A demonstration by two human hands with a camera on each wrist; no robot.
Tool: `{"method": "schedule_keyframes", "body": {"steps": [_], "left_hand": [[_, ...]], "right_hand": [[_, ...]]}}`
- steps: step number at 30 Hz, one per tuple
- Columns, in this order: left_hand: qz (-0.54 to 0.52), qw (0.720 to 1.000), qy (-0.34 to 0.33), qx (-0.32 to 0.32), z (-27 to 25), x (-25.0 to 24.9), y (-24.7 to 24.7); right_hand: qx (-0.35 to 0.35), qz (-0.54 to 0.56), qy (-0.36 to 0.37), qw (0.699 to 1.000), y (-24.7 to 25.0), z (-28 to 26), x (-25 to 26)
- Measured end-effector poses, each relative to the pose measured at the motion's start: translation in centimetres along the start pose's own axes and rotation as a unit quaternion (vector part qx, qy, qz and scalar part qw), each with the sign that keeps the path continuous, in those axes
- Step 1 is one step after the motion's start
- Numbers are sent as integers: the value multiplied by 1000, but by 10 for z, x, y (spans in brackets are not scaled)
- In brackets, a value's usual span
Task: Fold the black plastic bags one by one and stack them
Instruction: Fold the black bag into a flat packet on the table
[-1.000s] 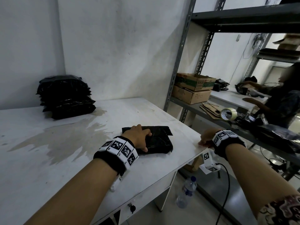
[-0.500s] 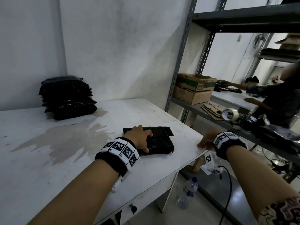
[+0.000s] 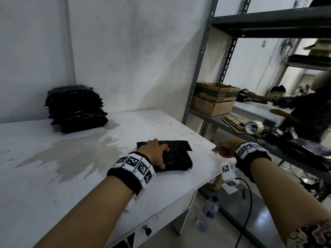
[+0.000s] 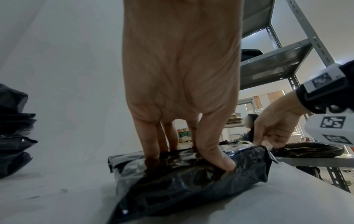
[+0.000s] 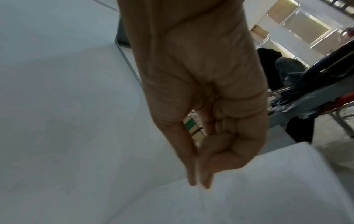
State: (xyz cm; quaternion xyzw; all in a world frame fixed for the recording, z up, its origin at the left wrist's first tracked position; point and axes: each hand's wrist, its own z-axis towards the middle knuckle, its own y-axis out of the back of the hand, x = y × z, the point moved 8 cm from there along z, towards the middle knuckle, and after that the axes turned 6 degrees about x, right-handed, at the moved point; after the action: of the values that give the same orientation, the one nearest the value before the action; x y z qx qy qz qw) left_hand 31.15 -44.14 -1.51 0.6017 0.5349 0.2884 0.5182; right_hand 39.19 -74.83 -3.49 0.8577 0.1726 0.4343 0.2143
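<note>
A folded black plastic bag [image 3: 179,158] [image 4: 191,181] lies near the right edge of the white table [image 3: 71,167]. My left hand [image 3: 157,154] [image 4: 191,148] grips its left part, fingers dug into the top and thumb pressed into the near side. My right hand [image 3: 223,151] [image 4: 272,133] [image 5: 199,174] sits at the table's right edge, a short way from the bag. Its fingers are curled, thumb and forefinger tips together, with nothing in them. A stack of folded black bags [image 3: 77,108] [image 4: 13,128] stands in the far left corner against the wall.
A grey metal shelf rack [image 3: 202,86] stands right of the table, bearing cardboard boxes [image 3: 215,99], a tape roll [image 3: 253,127] and loose black bags [image 3: 304,153]. Another person [image 3: 308,111] works beyond it. A water bottle [image 3: 207,215] stands on the floor. A stain marks the tabletop's middle.
Both my hands stay almost where they were; the right one has edged slightly onto the table. The other person has stretched an arm out over the far table.
</note>
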Motion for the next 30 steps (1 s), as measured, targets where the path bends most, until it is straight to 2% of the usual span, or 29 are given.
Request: {"method": "schedule_keyframes", "body": {"steps": [6, 16, 24, 30], "left_hand": [[0, 1000, -2, -5, -1, 2, 0], [0, 1000, -10, -8, 3, 3, -2], [16, 1000, -12, -7, 7, 1, -2], [18, 1000, -20, -12, 7, 1, -1]], "right_hand": [[-21, 84, 68, 994, -6, -2, 49], [46, 265, 128, 955, -28, 4, 71], [12, 318, 176, 931, -24, 3, 96], [22, 370, 194, 909, -26, 14, 112]]}}
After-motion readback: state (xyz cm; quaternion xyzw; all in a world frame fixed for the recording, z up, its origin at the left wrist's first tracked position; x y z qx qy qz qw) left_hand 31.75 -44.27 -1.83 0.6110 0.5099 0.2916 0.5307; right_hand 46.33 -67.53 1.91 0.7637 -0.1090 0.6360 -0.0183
